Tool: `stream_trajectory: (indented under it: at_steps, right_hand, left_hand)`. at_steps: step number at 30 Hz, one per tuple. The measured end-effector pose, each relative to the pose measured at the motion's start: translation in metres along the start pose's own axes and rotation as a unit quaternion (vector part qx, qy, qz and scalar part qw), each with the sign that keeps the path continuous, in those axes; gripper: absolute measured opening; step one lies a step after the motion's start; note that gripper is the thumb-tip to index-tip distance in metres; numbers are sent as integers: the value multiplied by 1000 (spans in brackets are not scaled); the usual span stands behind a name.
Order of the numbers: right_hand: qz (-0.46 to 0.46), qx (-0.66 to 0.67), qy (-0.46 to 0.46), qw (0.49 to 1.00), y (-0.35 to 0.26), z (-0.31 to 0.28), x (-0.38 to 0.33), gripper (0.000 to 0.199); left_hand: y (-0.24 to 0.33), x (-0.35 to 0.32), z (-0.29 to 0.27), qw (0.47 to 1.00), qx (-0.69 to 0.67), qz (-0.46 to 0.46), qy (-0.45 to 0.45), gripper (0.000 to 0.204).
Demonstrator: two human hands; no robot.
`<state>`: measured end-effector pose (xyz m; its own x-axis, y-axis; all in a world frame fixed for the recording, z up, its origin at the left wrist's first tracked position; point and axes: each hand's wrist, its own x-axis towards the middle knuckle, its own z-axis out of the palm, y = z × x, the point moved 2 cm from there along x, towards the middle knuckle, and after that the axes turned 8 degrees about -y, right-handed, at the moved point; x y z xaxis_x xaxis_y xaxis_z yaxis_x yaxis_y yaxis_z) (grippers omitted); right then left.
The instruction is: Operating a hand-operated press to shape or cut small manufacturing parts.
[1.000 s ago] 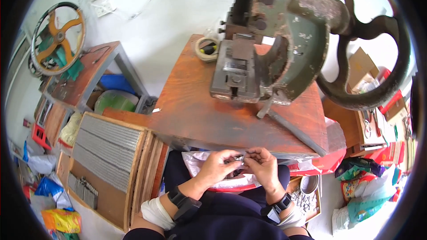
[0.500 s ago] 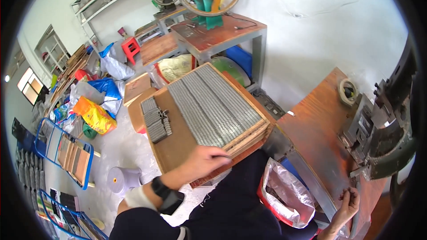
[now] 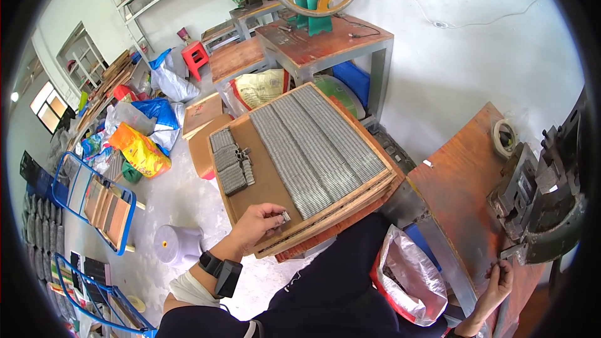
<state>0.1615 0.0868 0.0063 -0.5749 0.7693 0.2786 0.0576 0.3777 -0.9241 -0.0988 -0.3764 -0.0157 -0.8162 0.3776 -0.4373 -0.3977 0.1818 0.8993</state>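
Observation:
My left hand [image 3: 256,225] is closed in a pinch on a small grey metal piece [image 3: 286,216], just above the front left part of a shallow wooden tray [image 3: 268,183]. Three long bands of small, tightly packed metal pieces [image 3: 316,144] fill the tray's right side. Toward its left edge lies a smaller stack of similar pieces [image 3: 230,161], with a few tumbled loose beside it. At the lower right, my right hand [image 3: 498,285] hovers by the workbench edge with its fingers curled together; whatever they hold, if anything, is too small to make out.
A dark metal press [image 3: 541,206] stands on the reddish workbench [image 3: 460,175] at the right, with a tape roll [image 3: 503,136] behind it. An open silver-lined sack [image 3: 413,278] sits by my legs. Left are a lilac stool [image 3: 177,244] and a blue-framed cart [image 3: 94,203].
My left hand has moved left, from the front end of the metal rows to the tray's bare part, and the piece in its fingers now shows. My right hand stays near the bench edge.

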Motion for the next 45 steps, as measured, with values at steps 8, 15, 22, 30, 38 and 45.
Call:
stream_trajectory:
  at_steps: [8, 15, 22, 30, 38, 45]
  right_hand:
    - [-16, 13, -24, 999, 36, -15, 12, 13]
    - [-8, -5, -48, 999, 47, -13, 24, 14]
    - [-12, -38, -44, 998, 29, 8, 28, 13]
    - [-17, -28, -61, 998, 23, 24, 31, 11]
    - [17, 45, -75, 996, 41, 35, 20, 10]
    - [3, 70, -95, 993, 36, 33, 17, 9]
  left_hand:
    - [-18, -15, -31, 894, 437, -36, 89, 36]
    - [-14, -5, -68, 701, 581, 164, 380, 56]
    - [-11, 35, -87, 739, 540, -52, 399, 79]
    - [2, 66, -71, 677, 556, -148, 459, 80]
    - [8, 61, -71, 700, 490, -152, 496, 57]
    - [12, 56, -76, 652, 573, -54, 492, 48]
